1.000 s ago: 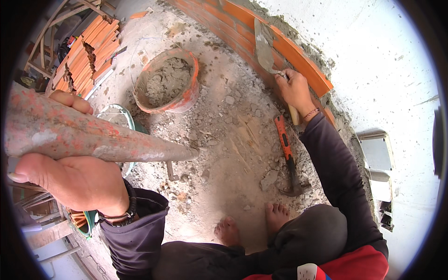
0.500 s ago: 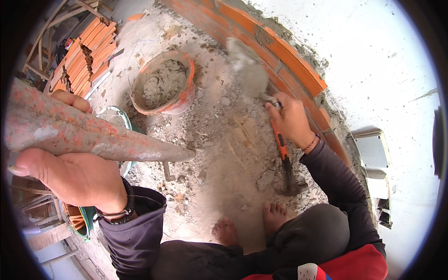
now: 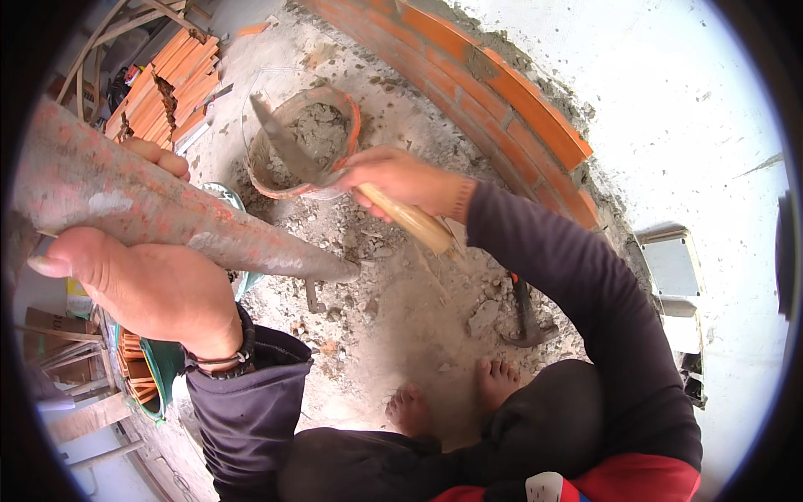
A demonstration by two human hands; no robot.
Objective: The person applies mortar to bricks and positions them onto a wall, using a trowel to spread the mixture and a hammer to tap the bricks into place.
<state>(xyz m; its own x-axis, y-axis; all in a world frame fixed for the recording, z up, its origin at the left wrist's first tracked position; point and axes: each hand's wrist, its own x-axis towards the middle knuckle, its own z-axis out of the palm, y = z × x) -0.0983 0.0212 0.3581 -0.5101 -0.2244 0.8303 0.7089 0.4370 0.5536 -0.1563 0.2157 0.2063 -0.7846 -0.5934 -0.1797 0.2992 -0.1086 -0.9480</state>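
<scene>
My left hand (image 3: pixel 155 289) is wrapped round a thick pole (image 3: pixel 167 213) with worn red paint, which slants across the view to the rubble-strewn floor. My right hand (image 3: pixel 406 184) grips a trowel (image 3: pixel 410 219) by its wooden handle. The trowel's blade is over the reddish bucket (image 3: pixel 355 125) of grey mortar (image 3: pixel 318 121); whether it touches the mortar I cannot tell. A hammer (image 3: pixel 527 311) lies on the floor below my right forearm, partly hidden by it. A low course of orange bricks (image 3: pixel 510 125) runs along the white wall.
Stacked orange bricks (image 3: pixel 159 75) and loose timber (image 3: pixel 100 38) are at the upper left. A pale green bucket (image 3: pixel 226 192) sits behind the pole; a green container (image 3: pixel 155 389) of orange pieces is lower left. Wall boxes (image 3: pixel 673 263) are at right, my bare feet (image 3: pixel 498 376) below.
My right hand with the trowel has moved left, from beside the brick course to the mortar bucket. The pole and my left hand have shifted slightly in view.
</scene>
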